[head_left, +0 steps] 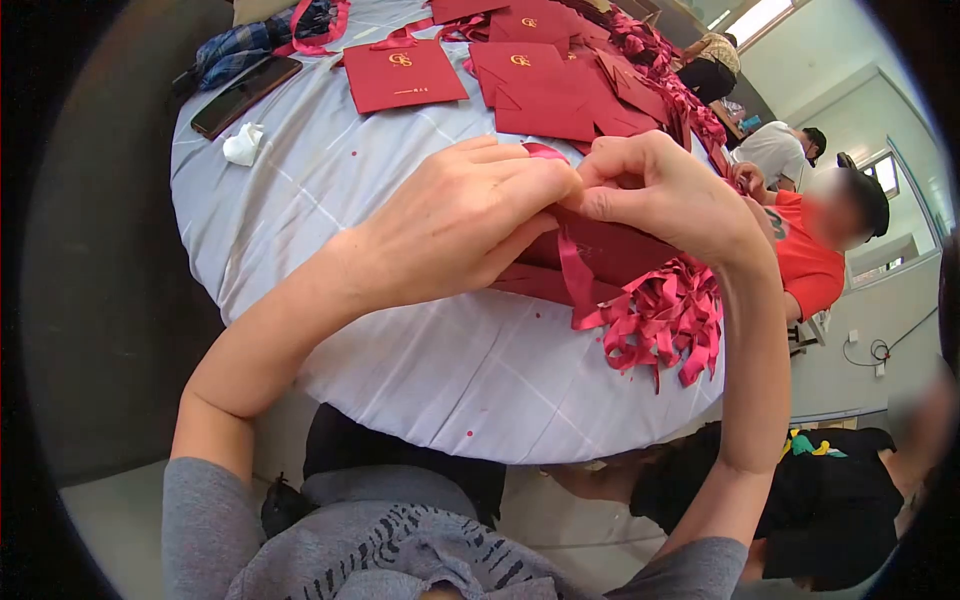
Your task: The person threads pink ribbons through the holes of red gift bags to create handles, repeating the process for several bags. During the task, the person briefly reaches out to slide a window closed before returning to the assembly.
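My left hand and my right hand meet above the table, fingertips pinched close together. A pink-red satin ribbon runs between them; one end hangs below the fingers and a short bit shows above my left fingers. Both hands are closed on it, though the exact grip is hidden by the fingers. Right beneath lie dark red paper bags, partly covered by my hands. A tangled heap of the same ribbon rests beside my right wrist.
More flat red bags with gold print lie across the far side of the cloth-covered table. A phone, a crumpled white tissue and a plaid folded umbrella sit far left. A person in red sits at the right; others are nearby.
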Motion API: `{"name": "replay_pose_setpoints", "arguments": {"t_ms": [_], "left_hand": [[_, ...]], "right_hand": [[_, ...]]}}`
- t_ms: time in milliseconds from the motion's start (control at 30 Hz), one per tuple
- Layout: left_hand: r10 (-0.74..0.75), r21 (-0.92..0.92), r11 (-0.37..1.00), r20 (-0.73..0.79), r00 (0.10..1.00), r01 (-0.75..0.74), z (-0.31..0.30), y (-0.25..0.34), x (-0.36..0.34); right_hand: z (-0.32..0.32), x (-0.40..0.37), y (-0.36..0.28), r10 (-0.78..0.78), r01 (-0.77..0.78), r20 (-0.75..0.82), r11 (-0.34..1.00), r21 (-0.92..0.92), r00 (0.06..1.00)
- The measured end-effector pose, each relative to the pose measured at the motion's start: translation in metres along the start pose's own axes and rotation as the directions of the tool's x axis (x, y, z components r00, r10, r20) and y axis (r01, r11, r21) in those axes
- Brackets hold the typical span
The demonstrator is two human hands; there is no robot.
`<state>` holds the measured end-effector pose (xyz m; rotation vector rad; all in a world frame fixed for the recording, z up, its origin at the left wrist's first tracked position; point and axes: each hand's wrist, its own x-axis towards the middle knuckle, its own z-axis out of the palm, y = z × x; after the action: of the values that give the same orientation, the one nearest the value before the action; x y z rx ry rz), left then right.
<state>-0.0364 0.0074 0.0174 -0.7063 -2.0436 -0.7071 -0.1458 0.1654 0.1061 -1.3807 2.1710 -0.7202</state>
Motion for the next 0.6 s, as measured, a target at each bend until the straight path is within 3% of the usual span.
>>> {"name": "replay_pose_setpoints", "arguments": {"t_ms": [33,100,200,367,433,500,600], "left_hand": [[-0.015,-0.023,1.000,-0.021,1.000,0.015,0.001,0.000,-0.001],[-0.038,-0.072,0.997,-0.008,0.999,0.038,-0.001,-0.001,-0.001],[-0.084,-0.117,0.989,0.016,0.996,0.085,-0.003,0.001,0.001],[-0.133,-0.095,0.987,-0.023,0.991,0.130,0.000,0.003,0.000],[-0.114,-0.114,0.987,0.002,0.993,0.114,0.001,0.006,0.001],[-0.028,-0.100,0.995,-0.033,0.999,0.025,0.006,0.007,0.003],[-0.067,-0.107,0.992,-0.001,0.998,0.067,0.005,0.012,0.003]], "right_hand": [[0.003,-0.001,-0.001,0.002,-0.002,0.005,1.000,-0.002,1.000],[0.011,-0.007,-0.002,0.091,-0.070,-0.129,0.985,0.158,0.988],[0.017,-0.009,0.002,0.099,-0.045,-0.200,0.965,0.260,0.975],[0.021,-0.004,0.006,0.092,-0.026,-0.272,0.971,0.237,0.958],[0.016,-0.001,0.007,0.037,0.116,-0.361,0.912,0.393,0.932],[0.005,-0.001,0.003,-0.002,0.112,-0.352,0.950,0.291,0.936],[0.005,0.009,0.000,-0.015,0.130,-0.337,0.938,0.322,0.941]]}}
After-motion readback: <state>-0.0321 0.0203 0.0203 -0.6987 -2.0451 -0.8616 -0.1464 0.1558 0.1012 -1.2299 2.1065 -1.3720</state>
